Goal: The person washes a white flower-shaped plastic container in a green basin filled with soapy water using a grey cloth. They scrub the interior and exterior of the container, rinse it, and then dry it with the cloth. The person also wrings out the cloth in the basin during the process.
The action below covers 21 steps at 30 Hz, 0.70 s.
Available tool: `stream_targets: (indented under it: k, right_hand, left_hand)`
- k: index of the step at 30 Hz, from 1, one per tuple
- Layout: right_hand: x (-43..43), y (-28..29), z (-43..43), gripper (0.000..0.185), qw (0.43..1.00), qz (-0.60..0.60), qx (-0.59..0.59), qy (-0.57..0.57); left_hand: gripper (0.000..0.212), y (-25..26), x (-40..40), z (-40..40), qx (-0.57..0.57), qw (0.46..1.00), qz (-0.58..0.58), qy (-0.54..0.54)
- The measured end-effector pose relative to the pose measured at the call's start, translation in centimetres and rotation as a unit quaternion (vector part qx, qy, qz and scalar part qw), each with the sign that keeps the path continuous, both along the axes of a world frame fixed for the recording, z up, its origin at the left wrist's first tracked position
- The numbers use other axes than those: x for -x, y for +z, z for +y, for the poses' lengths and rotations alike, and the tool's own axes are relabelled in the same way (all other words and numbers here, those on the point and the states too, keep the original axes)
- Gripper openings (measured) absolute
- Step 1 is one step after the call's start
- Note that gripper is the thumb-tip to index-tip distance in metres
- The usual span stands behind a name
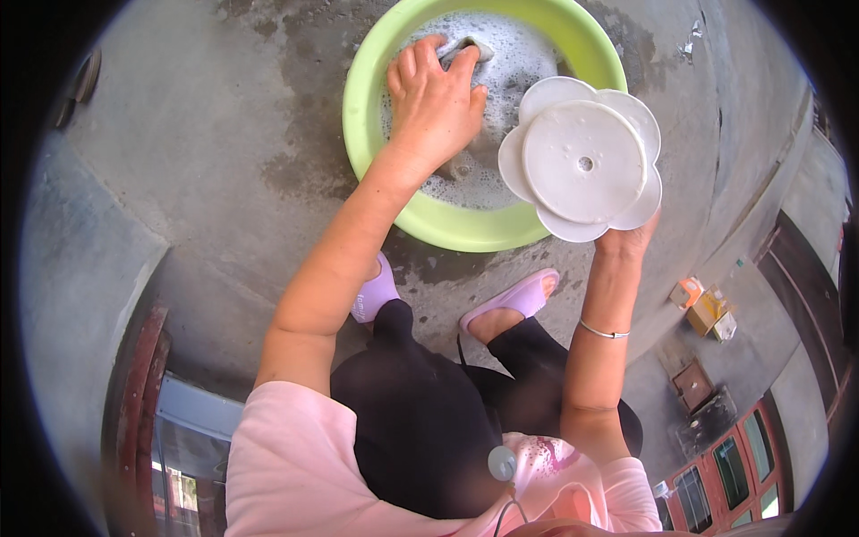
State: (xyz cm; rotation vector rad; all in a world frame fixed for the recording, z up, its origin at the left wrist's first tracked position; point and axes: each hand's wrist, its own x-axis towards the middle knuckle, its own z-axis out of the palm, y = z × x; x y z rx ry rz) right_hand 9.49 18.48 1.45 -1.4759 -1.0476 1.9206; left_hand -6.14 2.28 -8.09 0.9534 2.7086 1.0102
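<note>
A light green plastic basin (470, 231) on the concrete floor holds foamy, soapy water (517, 67). Over the foam, my left hand (436, 101) grips a wet greyish cloth (484, 51), and part of the cloth shows between thumb and fingers. My right hand (631, 235) holds up a white plastic flower-shaped dish (584, 161) above the basin's right rim. The dish has a round raised disc with a small hole in the centre and a few water drops on it. Most of my right fingers are hidden behind it.
Wet patches darken the concrete floor (201, 127) around the basin. My feet, in purple slippers (513, 295), stand just below the basin. Small cardboard boxes (708, 312) lie off to the right. A red-framed window (731, 463) is at lower right.
</note>
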Motion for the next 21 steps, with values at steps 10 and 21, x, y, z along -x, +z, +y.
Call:
stream_targets:
  k: [10,21]
  right_hand:
    - [3.4,1.2,-0.8,0.031,0.988,-0.105,-0.114,-0.012]
    - [2.5,0.2,-4.7,0.009,0.440,-0.277,-0.652,0.551]
  left_hand:
    - [0.039,-0.3,-1.1,-1.1,-0.073,0.902,-0.423,-0.040]
    - [0.042,1.0,-0.5,-3.0,-0.068,0.972,-0.227,-0.008]
